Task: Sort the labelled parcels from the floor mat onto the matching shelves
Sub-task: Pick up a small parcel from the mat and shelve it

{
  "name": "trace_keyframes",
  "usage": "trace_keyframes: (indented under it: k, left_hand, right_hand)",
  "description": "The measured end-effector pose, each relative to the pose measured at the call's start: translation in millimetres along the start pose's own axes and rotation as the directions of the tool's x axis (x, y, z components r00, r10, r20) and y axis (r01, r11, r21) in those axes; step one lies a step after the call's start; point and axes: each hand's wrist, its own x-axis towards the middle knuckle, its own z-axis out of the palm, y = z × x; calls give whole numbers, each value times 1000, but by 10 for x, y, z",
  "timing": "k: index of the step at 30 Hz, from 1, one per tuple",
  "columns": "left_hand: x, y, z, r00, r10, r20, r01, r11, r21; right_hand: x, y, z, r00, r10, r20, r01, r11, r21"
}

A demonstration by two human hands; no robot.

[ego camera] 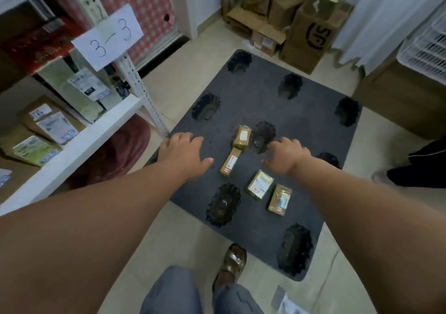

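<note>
While both of my hands, the left hand [184,153] and the right hand [287,155], hover spread and empty, I judge four parcels [259,185] remain on the floor mat [301,125], several already on the left shelves [72,149].

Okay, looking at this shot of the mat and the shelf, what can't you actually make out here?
Head view, the only one:
- Labels on the four parcels on the mat, such as the long one: print too small and blurred to read.
- Shelf sign reads 3-3; other shelf numbers are out of frame.
- Shelved parcels: labels blurred, partly behind the shelf board.
- Left hand and right hand: palms face down, hidden.
</note>
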Motion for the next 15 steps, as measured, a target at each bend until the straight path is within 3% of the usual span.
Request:
trace_keyframes:
  k: [8, 15]
  left_hand:
    - [709, 40, 516, 987, 66, 145, -73, 996, 45]
    - [1407, -92, 808, 961, 118, 251, -128, 991, 26]
  right_hand:
    - [614, 41, 432, 992, 26, 127, -31, 999, 39]
    - [1325, -130, 692, 985, 70, 157, -89, 989, 118]
